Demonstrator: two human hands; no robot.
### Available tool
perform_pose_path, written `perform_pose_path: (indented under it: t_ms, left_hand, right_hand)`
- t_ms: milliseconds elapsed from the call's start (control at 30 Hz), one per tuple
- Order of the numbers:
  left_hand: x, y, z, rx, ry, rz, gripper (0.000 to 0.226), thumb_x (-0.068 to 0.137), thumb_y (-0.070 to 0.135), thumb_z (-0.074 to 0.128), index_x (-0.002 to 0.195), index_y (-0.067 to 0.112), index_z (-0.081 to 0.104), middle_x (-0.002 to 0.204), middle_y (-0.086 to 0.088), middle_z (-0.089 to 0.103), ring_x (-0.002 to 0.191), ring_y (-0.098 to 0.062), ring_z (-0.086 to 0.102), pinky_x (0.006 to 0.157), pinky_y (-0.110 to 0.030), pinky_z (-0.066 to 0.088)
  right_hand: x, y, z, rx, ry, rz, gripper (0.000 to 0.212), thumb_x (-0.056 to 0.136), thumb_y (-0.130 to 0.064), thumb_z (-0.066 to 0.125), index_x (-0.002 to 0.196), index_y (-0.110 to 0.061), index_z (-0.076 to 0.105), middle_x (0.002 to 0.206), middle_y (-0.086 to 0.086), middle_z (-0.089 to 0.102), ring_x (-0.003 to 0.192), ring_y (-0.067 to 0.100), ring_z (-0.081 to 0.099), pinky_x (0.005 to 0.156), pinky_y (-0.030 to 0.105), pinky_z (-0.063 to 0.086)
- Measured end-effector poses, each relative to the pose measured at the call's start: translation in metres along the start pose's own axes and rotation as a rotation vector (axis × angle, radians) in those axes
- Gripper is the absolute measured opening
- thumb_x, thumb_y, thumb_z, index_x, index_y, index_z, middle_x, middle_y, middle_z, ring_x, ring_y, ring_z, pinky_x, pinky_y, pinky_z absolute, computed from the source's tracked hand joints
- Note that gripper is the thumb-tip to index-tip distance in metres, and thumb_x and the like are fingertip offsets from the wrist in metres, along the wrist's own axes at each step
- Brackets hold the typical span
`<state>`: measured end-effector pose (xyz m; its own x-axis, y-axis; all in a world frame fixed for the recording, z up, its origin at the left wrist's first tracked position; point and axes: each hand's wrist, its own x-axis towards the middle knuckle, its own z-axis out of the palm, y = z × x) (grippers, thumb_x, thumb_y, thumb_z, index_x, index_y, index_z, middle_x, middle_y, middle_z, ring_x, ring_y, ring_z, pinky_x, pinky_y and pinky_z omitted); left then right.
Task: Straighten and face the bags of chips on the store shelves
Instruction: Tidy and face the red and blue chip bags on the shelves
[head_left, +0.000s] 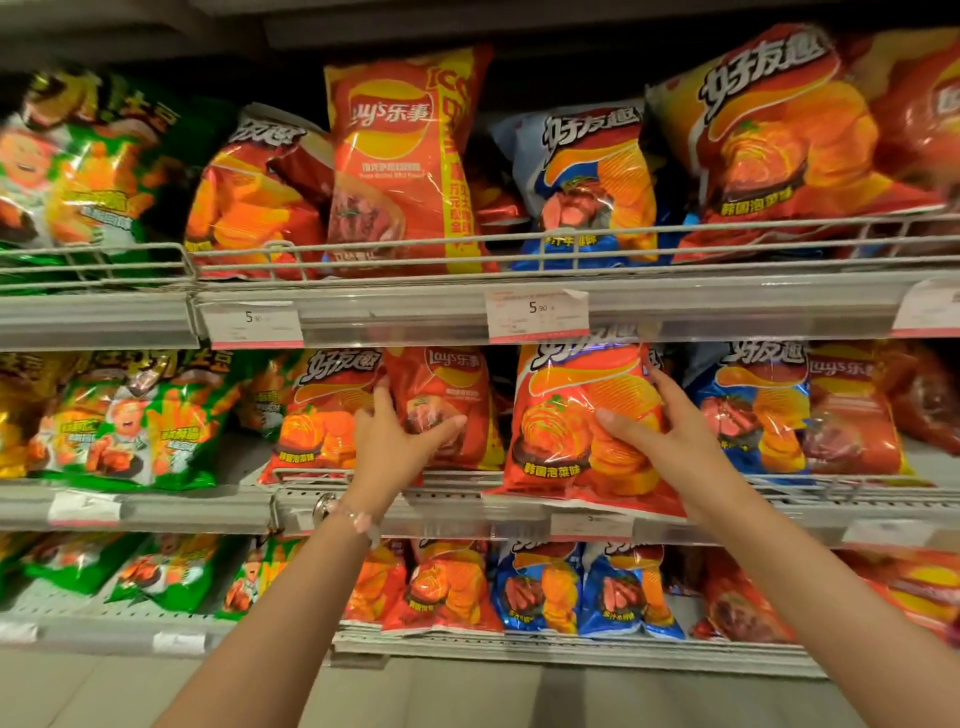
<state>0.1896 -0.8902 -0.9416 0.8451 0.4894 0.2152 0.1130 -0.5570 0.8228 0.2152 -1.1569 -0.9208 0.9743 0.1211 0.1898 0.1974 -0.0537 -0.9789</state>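
Note:
On the middle shelf my left hand (397, 441) grips a red Lay's bag (447, 384) by its left edge, thumb across the front. My right hand (657, 431) holds an orange ridged-chip bag (566, 415) at its right side, thumb on the front and fingers behind. That orange bag leans forward, and its bottom edge hangs out over the wire shelf rail (457, 478). An orange bag of the same brand (322, 415) stands to the left of the Lay's bag. A blue bag (753, 405) stands to the right of my right hand.
The upper shelf holds a tall red Lay's bag (400, 166), a blue bag (597, 176) and a big tilted orange bag (789, 130). Green bags (130, 431) fill the left bays. Price tags (537, 314) sit on the shelf lip. The lower shelf has several more bags (540, 587).

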Motion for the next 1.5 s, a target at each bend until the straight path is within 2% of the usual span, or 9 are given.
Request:
perform_pose_path:
  t_ms: [167, 367, 567, 733, 867, 1100, 1167, 1233, 1500]
  left_hand:
    - [0.013, -0.003, 0.012, -0.013, -0.044, 0.012, 0.107, 0.067, 0.052, 0.080, 0.148, 0.012, 0.023, 0.127, -0.014, 0.055, 0.116, -0.031, 0.054, 0.096, -0.044, 0.048]
    - [0.010, -0.001, 0.008, -0.196, 0.013, 0.055, 0.073, 0.078, 0.024, 0.078, 0.138, 0.015, 0.036, 0.113, -0.003, 0.062, 0.105, -0.023, 0.061, 0.091, -0.038, 0.051]
    - [0.001, -0.001, -0.035, -0.381, -0.138, 0.040, 0.060, 0.066, 0.020, 0.084, 0.116, 0.012, 0.053, 0.098, -0.007, 0.065, 0.090, -0.023, 0.064, 0.080, -0.039, 0.053]
    - [-0.012, -0.010, -0.082, -0.435, -0.145, 0.065, 0.054, 0.071, 0.000, 0.077, 0.117, 0.020, 0.057, 0.084, 0.003, 0.069, 0.070, -0.006, 0.066, 0.056, -0.018, 0.051]
    - [-0.021, -0.021, -0.110, -0.500, -0.140, 0.023, 0.078, 0.056, 0.012, 0.080, 0.128, 0.023, 0.053, 0.100, -0.005, 0.071, 0.090, -0.025, 0.068, 0.076, -0.038, 0.055]
    - [-0.038, -0.033, -0.121, -0.595, -0.196, -0.039, 0.079, 0.042, 0.027, 0.084, 0.117, 0.028, 0.058, 0.101, -0.004, 0.073, 0.089, -0.021, 0.071, 0.066, -0.029, 0.056]
    - [-0.041, -0.034, -0.119, -0.628, -0.197, -0.049, 0.075, 0.047, 0.020, 0.084, 0.117, 0.029, 0.058, 0.101, -0.005, 0.073, 0.089, -0.021, 0.071, 0.064, -0.028, 0.057]
    - [-0.044, -0.033, -0.115, -0.642, -0.189, -0.035, 0.067, 0.056, 0.014, 0.078, 0.118, 0.028, 0.057, 0.102, -0.006, 0.072, 0.090, -0.022, 0.071, 0.064, -0.028, 0.058]
    - [-0.055, -0.025, -0.087, -0.665, -0.209, -0.020, 0.086, 0.052, 0.016, 0.083, 0.131, 0.022, 0.050, 0.101, -0.012, 0.070, 0.093, -0.028, 0.067, 0.085, -0.045, 0.054]
  right_hand:
    - [0.004, -0.002, 0.002, -0.033, -0.014, -0.032, 0.077, 0.080, -0.023, 0.073, 0.145, -0.028, 0.033, 0.118, -0.004, 0.059, 0.101, 0.011, 0.060, 0.080, 0.031, 0.053]
    - [0.009, -0.001, 0.003, -0.068, -0.015, -0.018, 0.080, 0.078, -0.025, 0.074, 0.146, -0.029, 0.031, 0.124, -0.001, 0.057, 0.111, 0.020, 0.059, 0.093, 0.047, 0.052]
    - [0.012, -0.006, 0.003, -0.139, 0.006, -0.038, 0.082, 0.079, -0.024, 0.074, 0.147, -0.027, 0.028, 0.124, -0.002, 0.054, 0.109, 0.018, 0.056, 0.093, 0.042, 0.050]
    - [0.017, -0.008, 0.014, -0.188, -0.049, -0.049, 0.083, 0.078, -0.023, 0.075, 0.146, -0.023, 0.029, 0.127, 0.001, 0.055, 0.113, 0.021, 0.056, 0.096, 0.045, 0.049]
    - [0.024, -0.007, 0.042, -0.232, -0.051, -0.075, 0.080, 0.079, -0.024, 0.075, 0.144, -0.021, 0.029, 0.119, -0.006, 0.050, 0.113, 0.015, 0.051, 0.098, 0.033, 0.044]
    - [0.046, 0.007, 0.101, -0.325, 0.015, -0.057, 0.070, 0.081, -0.031, 0.073, 0.133, -0.002, 0.037, 0.121, 0.016, 0.058, 0.111, 0.031, 0.056, 0.086, 0.031, 0.044]
    - [0.048, 0.010, 0.114, -0.344, -0.008, -0.065, 0.064, 0.083, -0.029, 0.071, 0.130, 0.003, 0.040, 0.115, 0.023, 0.062, 0.105, 0.035, 0.059, 0.086, 0.037, 0.048]
    - [0.049, 0.016, 0.123, -0.327, -0.063, -0.072, 0.066, 0.085, -0.025, 0.069, 0.134, 0.004, 0.036, 0.119, 0.020, 0.060, 0.110, 0.032, 0.057, 0.086, 0.030, 0.044]
    - [0.061, 0.029, 0.120, -0.463, -0.208, 0.004, 0.054, 0.088, -0.037, 0.064, 0.126, -0.003, 0.046, 0.117, 0.016, 0.061, 0.111, 0.032, 0.056, 0.092, 0.039, 0.047]
